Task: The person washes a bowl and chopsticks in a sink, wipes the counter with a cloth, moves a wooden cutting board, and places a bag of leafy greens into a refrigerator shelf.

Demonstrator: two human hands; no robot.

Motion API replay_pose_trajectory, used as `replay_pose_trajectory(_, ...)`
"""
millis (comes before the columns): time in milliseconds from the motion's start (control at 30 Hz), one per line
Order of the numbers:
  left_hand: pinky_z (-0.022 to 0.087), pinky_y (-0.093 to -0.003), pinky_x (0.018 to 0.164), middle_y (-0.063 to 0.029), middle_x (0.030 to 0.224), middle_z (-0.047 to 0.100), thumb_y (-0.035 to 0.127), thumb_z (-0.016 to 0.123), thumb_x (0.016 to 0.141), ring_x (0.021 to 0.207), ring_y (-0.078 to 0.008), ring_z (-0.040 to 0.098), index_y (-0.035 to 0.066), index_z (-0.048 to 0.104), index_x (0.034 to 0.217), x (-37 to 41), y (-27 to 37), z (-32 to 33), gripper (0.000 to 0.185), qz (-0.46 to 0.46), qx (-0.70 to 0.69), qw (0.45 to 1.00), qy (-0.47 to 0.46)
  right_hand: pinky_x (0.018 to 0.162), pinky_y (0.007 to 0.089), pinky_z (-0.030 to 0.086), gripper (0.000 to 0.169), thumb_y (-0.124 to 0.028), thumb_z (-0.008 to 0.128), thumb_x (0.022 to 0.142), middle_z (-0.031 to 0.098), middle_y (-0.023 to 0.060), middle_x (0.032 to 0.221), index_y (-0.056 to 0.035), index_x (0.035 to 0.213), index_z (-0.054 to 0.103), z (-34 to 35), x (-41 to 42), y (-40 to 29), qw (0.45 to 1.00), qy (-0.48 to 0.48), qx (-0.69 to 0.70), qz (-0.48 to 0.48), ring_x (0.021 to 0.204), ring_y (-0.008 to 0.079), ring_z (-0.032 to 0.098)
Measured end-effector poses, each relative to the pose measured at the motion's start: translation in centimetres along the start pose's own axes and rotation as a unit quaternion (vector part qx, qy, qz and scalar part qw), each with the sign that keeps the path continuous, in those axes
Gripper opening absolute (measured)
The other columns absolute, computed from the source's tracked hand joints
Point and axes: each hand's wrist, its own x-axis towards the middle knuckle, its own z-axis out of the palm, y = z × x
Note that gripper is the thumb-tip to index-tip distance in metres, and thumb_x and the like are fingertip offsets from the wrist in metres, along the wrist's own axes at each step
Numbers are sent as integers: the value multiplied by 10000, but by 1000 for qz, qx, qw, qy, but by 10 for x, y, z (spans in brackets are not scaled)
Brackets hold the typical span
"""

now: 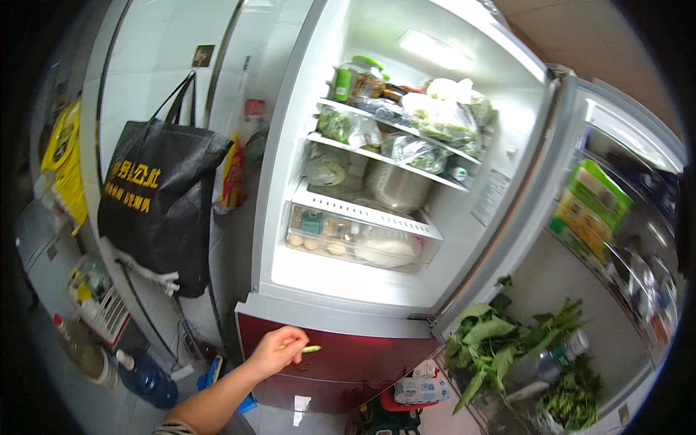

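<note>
My left hand (pixel 280 350) is raised before the dark red lower door (pixel 348 359) of a refrigerator, its fingers closed on a small pale green piece (pixel 311 348), perhaps a vegetable stalk. My right hand is out of view. Above, the lit fridge compartment (pixel 353 288) stands wide open. Its shelves hold a green-lidded jar (pixel 367 79), bagged vegetables (pixel 443 117) and a metal pot (pixel 399 185). Eggs (pixel 310 243) and a white bag (pixel 386 247) lie in the clear drawer (pixel 427 255). Leafy greens (pixel 486 342) and a plastic bottle (pixel 544 361) fill the lower door rack.
At the right the fridge door bears a green and yellow packet (pixel 592 201). A black tote bag (pixel 157 206) with writing hangs at the left. Large bottles, one of them blue (pixel 147 378), stand on the floor. A tissue pack (pixel 421 390) lies beneath the open door.
</note>
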Motion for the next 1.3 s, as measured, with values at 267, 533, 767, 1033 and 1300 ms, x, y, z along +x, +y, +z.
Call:
replay_pose_trajectory(267, 452, -207, 694, 3, 845, 598, 90, 561, 926, 773, -47, 534, 25, 609, 1142, 37, 4, 56, 231, 53, -36, 998, 15, 1025, 382, 358, 466, -257, 470, 929, 511, 201, 1296, -32, 1336, 443, 118, 0, -104, 977, -197, -23, -82, 1207, 301, 473)
replay_pose_trajectory(533, 475, -212, 670, -19, 875, 636, 76, 571, 906, 753, -59, 562, 22, 643, 1102, -11, 34, 16, 215, 36, 19, 996, 75, 987, 396, 392, 443, -266, 504, 914, 543, 221, 1234, -36, 1293, 483, 93, -135, -191, 859, -484, -21, -163, 1166, 328, 497)
replay_pose_trajectory(767, 338, -173, 494, 24, 649, 537, 92, 533, 914, 550, -24, 444, 20, 633, 946, -98, 57, -67, 127, 49, -7, 990, 135, 954, 407, 421, 424, -273, 534, 902, 572, 239, 1180, -39, 1255, 519, 40, -312, -210, 456, -869, -87, -174, 1130, 351, 518)
replay_pose_trajectory(1033, 402, -179, 584, -9, 746, 569, 59, 519, 908, 635, -44, 493, 2, 625, 1106, -179, 90, -125, 231, 75, 46, 971, 223, 953, 428, 443, 502, -276, 654, 864, 483, 239, 1212, -29, 1268, 488, 82, -313, -483, 603, -580, 249, -487, 1106, 395, 512)
replay_pose_trajectory(1300, 463, -211, 612, -64, 839, 613, 5, 548, 864, 684, -92, 576, -51, 576, 1140, -163, 93, -97, 282, 63, 54, 977, 198, 948, 438, 395, 389, -152, 652, 790, 527, 231, 1098, 64, 1094, 540, 231, -139, -712, 811, -28, 408, -419, 1054, 384, 492)
